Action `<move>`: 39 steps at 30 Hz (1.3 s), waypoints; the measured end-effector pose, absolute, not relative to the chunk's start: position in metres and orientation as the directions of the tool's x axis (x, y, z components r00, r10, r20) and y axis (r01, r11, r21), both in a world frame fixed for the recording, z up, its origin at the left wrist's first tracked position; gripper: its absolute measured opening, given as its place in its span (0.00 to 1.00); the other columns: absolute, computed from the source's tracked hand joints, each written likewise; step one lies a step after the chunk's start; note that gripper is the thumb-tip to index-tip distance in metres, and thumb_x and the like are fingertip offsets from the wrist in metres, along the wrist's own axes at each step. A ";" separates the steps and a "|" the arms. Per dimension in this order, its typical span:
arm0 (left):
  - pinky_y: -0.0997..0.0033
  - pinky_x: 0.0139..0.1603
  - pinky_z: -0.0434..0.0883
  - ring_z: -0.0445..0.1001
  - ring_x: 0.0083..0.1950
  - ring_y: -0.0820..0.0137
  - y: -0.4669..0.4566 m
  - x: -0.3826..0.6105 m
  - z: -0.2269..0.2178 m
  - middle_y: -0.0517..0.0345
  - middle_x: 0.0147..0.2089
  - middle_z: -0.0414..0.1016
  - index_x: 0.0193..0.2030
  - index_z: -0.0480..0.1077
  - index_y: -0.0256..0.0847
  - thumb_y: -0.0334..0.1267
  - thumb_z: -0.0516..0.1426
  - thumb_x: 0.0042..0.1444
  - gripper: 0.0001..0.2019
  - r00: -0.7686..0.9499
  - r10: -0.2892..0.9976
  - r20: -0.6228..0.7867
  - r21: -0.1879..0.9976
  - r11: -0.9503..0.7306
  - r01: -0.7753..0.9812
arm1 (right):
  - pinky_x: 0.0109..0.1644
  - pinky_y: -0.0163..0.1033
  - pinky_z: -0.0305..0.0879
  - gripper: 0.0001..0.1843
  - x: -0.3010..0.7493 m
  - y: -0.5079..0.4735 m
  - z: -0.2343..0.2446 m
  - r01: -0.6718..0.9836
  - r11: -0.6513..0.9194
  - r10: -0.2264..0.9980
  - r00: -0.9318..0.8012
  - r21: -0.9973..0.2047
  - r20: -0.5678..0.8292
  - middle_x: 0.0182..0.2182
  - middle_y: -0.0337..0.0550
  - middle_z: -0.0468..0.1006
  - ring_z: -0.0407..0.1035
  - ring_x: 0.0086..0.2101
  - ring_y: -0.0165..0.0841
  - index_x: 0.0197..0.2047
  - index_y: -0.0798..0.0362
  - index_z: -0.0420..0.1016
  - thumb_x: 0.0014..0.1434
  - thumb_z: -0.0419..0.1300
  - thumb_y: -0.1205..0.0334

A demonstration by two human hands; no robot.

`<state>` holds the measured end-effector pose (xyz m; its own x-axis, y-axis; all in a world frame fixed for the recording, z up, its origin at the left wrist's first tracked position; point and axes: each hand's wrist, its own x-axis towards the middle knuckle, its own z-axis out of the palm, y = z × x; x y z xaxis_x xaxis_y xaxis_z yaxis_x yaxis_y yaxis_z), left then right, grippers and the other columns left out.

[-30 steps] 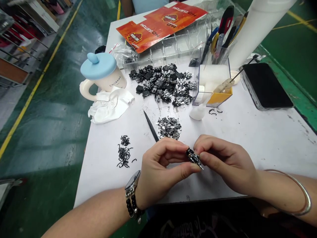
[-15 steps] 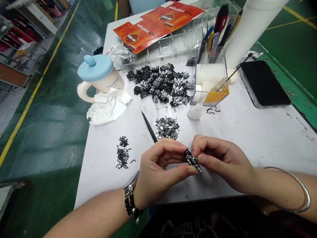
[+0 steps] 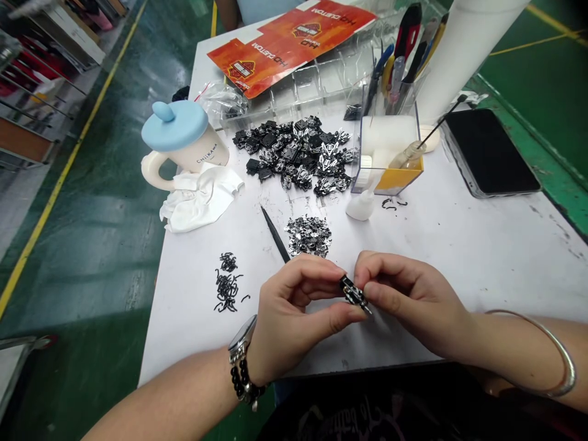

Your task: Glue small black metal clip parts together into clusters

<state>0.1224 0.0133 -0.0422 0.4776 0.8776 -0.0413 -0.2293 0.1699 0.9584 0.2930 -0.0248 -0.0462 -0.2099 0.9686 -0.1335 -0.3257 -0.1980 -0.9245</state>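
Between the thumb and fingers of my left hand [image 3: 298, 312] is a small black-and-silver part [image 3: 353, 292], held tilted above the near edge of the table. My right hand [image 3: 408, 300] pinches the right side of the same part with thumb and forefinger; their tips partly cover it. Just beyond my hands lies a pile of small silver-and-black pieces [image 3: 309, 236]. Black tweezers [image 3: 275, 233] lie beside that pile, their near end hidden behind my left hand. Thin curved black pieces [image 3: 226, 285] are heaped to the left. Farther back spreads a larger pile of black-and-silver parts [image 3: 294, 153].
A blue-lidded mug [image 3: 202, 150] and crumpled tissue [image 3: 199, 199] stand at the left. Right of centre are a clear tool holder [image 3: 388, 153] and a small white bottle [image 3: 361, 205]. A phone [image 3: 491, 153] lies far right. Orange printed card [image 3: 294, 46] covers a clear compartment tray [image 3: 316, 82].
The view has shifted very slightly. Both hands keep their grip on the part, with hardly any visible movement.
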 end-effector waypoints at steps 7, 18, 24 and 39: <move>0.74 0.42 0.78 0.77 0.40 0.70 0.013 0.120 -0.042 0.56 0.38 0.73 0.37 0.74 0.39 0.26 0.69 0.40 0.16 0.440 0.898 -0.029 0.981 0.110 -0.160 | 0.33 0.29 0.64 0.04 0.296 -0.022 -0.042 -0.126 -0.141 0.980 -0.159 -0.982 -0.121 0.27 0.38 0.70 0.64 0.28 0.25 0.32 0.53 0.73 0.59 0.61 0.63; 0.77 0.42 0.77 0.77 0.41 0.72 0.014 0.120 -0.042 0.57 0.39 0.72 0.38 0.75 0.41 0.25 0.68 0.41 0.16 0.462 0.887 -0.014 0.979 0.106 -0.174 | 0.33 0.30 0.66 0.04 0.300 -0.018 -0.041 -0.224 -0.261 0.947 -0.250 -0.939 -0.203 0.27 0.39 0.72 0.66 0.29 0.26 0.32 0.53 0.73 0.57 0.63 0.62; 0.78 0.43 0.77 0.77 0.41 0.73 0.014 0.119 -0.043 0.57 0.40 0.72 0.39 0.75 0.41 0.24 0.68 0.41 0.17 0.470 0.882 -0.027 0.978 0.121 -0.171 | 0.28 0.30 0.62 0.04 0.305 -0.016 -0.041 0.008 -0.075 0.976 -0.206 -0.997 -0.075 0.25 0.38 0.70 0.64 0.26 0.25 0.33 0.53 0.75 0.58 0.62 0.61; 0.76 0.42 0.78 0.77 0.40 0.70 0.014 0.120 -0.042 0.55 0.39 0.73 0.38 0.74 0.40 0.27 0.69 0.40 0.16 0.465 0.884 -0.042 0.979 0.128 -0.155 | 0.25 0.29 0.61 0.03 0.309 -0.016 -0.042 0.071 0.035 0.978 -0.208 -0.997 0.020 0.25 0.39 0.72 0.64 0.24 0.24 0.34 0.52 0.76 0.58 0.62 0.63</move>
